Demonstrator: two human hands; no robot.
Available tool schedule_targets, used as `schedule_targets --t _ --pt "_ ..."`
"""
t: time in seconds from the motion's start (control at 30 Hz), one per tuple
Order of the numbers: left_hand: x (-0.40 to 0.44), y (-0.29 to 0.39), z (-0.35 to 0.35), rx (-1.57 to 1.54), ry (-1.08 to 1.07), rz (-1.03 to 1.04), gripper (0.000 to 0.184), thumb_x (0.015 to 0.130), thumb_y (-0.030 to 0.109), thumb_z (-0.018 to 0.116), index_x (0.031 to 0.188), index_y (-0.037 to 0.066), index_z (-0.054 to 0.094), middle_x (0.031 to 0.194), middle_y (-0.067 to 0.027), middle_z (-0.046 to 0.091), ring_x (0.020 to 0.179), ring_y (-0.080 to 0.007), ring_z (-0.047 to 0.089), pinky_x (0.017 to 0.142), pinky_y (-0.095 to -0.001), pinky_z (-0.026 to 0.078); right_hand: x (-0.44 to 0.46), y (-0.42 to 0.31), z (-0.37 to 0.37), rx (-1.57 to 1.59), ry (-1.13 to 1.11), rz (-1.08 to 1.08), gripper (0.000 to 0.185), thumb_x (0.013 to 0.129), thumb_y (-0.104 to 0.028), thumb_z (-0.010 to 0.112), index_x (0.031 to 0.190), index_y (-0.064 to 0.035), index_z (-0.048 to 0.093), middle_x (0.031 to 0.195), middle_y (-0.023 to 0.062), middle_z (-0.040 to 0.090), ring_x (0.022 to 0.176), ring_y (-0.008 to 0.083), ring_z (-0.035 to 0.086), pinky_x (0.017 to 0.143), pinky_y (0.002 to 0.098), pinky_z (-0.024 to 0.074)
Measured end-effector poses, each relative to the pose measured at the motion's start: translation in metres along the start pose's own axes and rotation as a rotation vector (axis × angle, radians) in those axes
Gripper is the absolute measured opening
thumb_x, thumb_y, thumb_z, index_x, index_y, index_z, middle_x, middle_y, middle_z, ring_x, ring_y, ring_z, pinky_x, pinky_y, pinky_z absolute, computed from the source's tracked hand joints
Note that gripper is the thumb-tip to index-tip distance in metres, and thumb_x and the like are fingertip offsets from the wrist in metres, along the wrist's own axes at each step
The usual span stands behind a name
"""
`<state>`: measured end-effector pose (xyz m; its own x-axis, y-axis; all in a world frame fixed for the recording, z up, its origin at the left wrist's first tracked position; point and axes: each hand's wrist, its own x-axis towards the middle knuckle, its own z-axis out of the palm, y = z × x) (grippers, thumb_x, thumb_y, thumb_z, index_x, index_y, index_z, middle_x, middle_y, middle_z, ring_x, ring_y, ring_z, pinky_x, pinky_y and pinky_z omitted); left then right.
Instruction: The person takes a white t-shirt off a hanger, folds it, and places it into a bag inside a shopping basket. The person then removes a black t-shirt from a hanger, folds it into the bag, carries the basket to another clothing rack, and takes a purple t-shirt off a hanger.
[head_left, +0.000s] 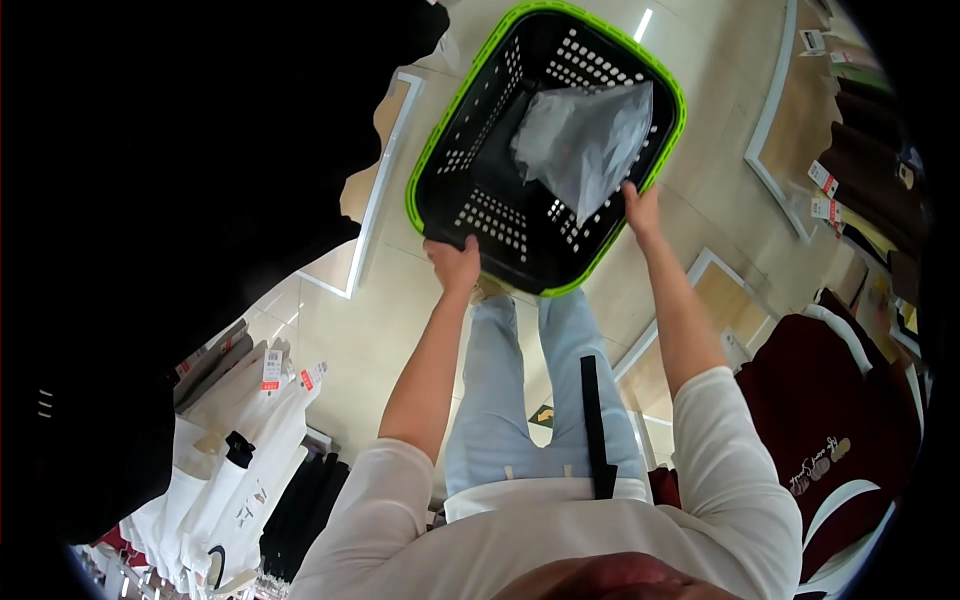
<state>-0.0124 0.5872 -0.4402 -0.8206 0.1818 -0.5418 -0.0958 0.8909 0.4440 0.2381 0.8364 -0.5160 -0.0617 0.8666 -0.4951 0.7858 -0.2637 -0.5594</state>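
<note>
A black shopping basket (pixel 500 160) with a bright green rim hangs in front of my body, tilted so that I look down into it. My left hand (pixel 455 264) is closed on the basket's near left corner, thumb over the rim. On the right side, my right hand (pixel 642 208) grips the rim, its thumb reaching inside. In the basket lies a crumpled, translucent plastic bag (pixel 585 140), toward the right wall. What the bag contains, if anything, I cannot make out. The fingers beneath the rim are hidden on both hands.
Black garments (pixel 250 150) hang close on the left, with white shirts (pixel 235 480) below them. Dark red shirts (pixel 830 420) and brown garments (pixel 875 170) hang on the right. Low wooden display platforms (pixel 780 110) border the tiled floor (pixel 700 200) on both sides.
</note>
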Motion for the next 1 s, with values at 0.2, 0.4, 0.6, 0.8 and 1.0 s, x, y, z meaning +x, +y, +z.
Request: schedule_targets --t 0.2,0.4,0.6,0.8,1.0 --pt "-0.015 0.056 0.037 0.000 -0.040 0.214 0.081 0.088 0.040 0.067 0.141 -0.008 0.028 0.125 -0.0335 0.051 0.118 -0.0477 0.051 0.101 -0.0486 0.042 0.012 -0.063 -0.049 -0.032 -0.048 -0.099 0.100 0.084 -0.020 0.070 0.149 0.0011 -0.004 0.121 0.0345 0.058 0.111 0.0468 0.059 0.096 0.0455 0.0481" --pt "-0.057 -0.061 0.028 0.317 -0.624 0.384 0.040 0.087 0.038 0.063 0.108 0.004 0.059 0.109 -0.0214 0.065 0.103 -0.0403 0.062 0.086 -0.0490 0.049 -0.011 -0.051 -0.038 0.039 -0.093 -0.083 0.120 0.075 -0.008 0.074 0.152 -0.0147 -0.019 0.119 0.0314 0.061 0.109 0.0449 0.062 0.094 0.0457 0.0501" --pt "-0.177 -0.123 -0.091 0.608 -0.751 0.190 0.041 0.087 0.036 0.060 0.118 0.009 0.059 0.117 -0.0193 0.063 0.108 -0.0389 0.061 0.091 -0.0457 0.050 0.020 -0.056 -0.058 0.116 -0.201 0.052 0.122 0.077 -0.006 0.073 0.151 -0.0253 -0.021 0.128 0.0311 0.056 0.114 0.0438 0.060 0.099 0.0446 0.0478" --pt "-0.223 -0.098 -0.172 0.574 -0.796 0.133 0.059 0.089 0.039 0.059 0.136 0.004 0.051 0.135 -0.0222 0.055 0.123 -0.0378 0.054 0.103 -0.0421 0.044 0.038 -0.036 -0.079 0.040 -0.281 -0.133 0.115 0.079 -0.025 0.077 0.154 -0.0163 -0.009 0.129 0.0292 0.056 0.117 0.0427 0.058 0.099 0.0447 0.0462" --pt "-0.239 -0.064 -0.181 0.653 -0.852 0.232 0.062 0.091 0.044 0.053 0.133 -0.002 0.052 0.131 -0.0265 0.057 0.123 -0.0399 0.053 0.104 -0.0433 0.042 -0.025 0.024 -0.048 -0.132 -0.479 0.006 0.098 0.073 -0.033 0.080 0.148 0.0009 0.027 0.133 0.0294 0.055 0.122 0.0435 0.054 0.103 0.0449 0.0449"
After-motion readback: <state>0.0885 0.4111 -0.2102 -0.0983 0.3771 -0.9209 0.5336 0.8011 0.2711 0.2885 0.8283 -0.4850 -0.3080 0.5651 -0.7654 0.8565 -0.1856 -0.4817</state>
